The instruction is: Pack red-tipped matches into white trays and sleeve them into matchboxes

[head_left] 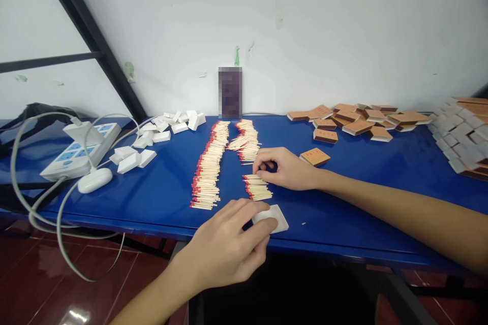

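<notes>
My left hand has its fingers on a small white matchbox tray lying near the table's front edge. Its fingertips hide part of the tray's inside. Just beyond, my right hand is closed in a pinch at the shorter group of matches; what sits between its fingertips is mostly hidden. Above that hand, more matches lie in a row, several of them crooked across the others. To the left runs a long row of red-tipped matches. An orange matchbox sleeve lies beside my right wrist.
White trays are scattered at the left, near a power strip with looping cables and a white plug. Orange sleeves are heaped at the back right. Stacked boxes stand at the far right. A blurred dark object leans against the wall.
</notes>
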Action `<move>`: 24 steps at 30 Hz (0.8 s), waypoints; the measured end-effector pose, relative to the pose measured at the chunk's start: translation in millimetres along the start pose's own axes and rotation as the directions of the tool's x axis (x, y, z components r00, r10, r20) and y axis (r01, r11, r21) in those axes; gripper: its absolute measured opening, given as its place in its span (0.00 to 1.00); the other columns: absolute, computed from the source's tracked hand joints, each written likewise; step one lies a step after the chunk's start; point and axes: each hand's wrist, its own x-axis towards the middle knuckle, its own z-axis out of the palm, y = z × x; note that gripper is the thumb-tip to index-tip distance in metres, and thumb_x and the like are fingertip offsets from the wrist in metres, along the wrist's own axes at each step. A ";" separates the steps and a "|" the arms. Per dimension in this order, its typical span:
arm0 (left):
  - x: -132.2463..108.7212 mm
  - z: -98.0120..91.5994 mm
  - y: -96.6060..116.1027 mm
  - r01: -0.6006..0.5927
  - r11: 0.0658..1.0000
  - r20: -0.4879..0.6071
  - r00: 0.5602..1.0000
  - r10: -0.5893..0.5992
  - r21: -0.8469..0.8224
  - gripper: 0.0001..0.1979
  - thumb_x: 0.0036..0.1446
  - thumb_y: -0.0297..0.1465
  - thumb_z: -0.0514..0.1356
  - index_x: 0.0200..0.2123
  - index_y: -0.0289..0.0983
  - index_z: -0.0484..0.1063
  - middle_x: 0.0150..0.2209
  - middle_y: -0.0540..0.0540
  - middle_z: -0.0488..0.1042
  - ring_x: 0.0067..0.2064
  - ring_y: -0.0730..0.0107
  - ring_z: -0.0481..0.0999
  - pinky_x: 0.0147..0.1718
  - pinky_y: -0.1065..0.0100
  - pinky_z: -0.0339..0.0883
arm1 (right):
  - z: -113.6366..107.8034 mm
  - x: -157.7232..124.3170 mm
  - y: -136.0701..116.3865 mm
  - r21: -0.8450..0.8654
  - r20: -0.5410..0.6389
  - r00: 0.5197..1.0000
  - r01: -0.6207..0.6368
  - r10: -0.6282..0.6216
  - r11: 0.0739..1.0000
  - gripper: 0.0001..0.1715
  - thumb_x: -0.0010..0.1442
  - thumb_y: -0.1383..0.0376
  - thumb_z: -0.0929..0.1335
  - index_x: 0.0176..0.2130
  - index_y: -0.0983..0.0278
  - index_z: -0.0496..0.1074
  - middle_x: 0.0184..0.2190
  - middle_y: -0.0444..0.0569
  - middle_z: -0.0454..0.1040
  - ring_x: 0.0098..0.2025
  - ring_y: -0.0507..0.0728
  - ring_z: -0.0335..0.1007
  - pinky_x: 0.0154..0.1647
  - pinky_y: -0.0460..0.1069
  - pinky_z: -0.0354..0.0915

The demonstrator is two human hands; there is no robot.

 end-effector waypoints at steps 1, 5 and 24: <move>0.0 0.1 0.0 -0.001 1.000 0.002 1.000 0.001 -0.002 0.14 0.61 0.22 0.54 0.50 0.35 0.69 0.49 0.39 0.73 0.54 0.57 0.73 0.51 0.55 0.73 | -0.3 -0.3 -0.4 0.001 -0.001 1.000 -0.006 0.006 1.000 0.07 0.55 0.71 0.66 0.31 0.64 0.75 0.26 0.44 0.70 0.29 0.51 0.62 0.31 0.46 0.59; 0.4 0.4 -0.4 0.000 1.000 0.004 1.000 0.000 -0.006 0.14 0.62 0.22 0.54 0.50 0.35 0.69 0.50 0.39 0.73 0.54 0.57 0.73 0.51 0.55 0.73 | -0.7 -2.1 -1.7 -0.018 -0.013 1.000 0.022 -0.023 1.000 0.09 0.58 0.70 0.66 0.37 0.65 0.78 0.27 0.44 0.68 0.27 0.51 0.60 0.30 0.47 0.58; 0.7 0.3 -0.1 -0.009 1.000 -0.005 1.000 0.009 0.005 0.14 0.62 0.23 0.54 0.50 0.35 0.69 0.49 0.39 0.73 0.54 0.57 0.73 0.51 0.56 0.73 | 0.1 -6.8 -2.2 -0.059 -0.013 0.989 0.144 -0.145 0.988 0.10 0.61 0.69 0.66 0.37 0.64 0.79 0.30 0.46 0.69 0.29 0.51 0.64 0.31 0.47 0.59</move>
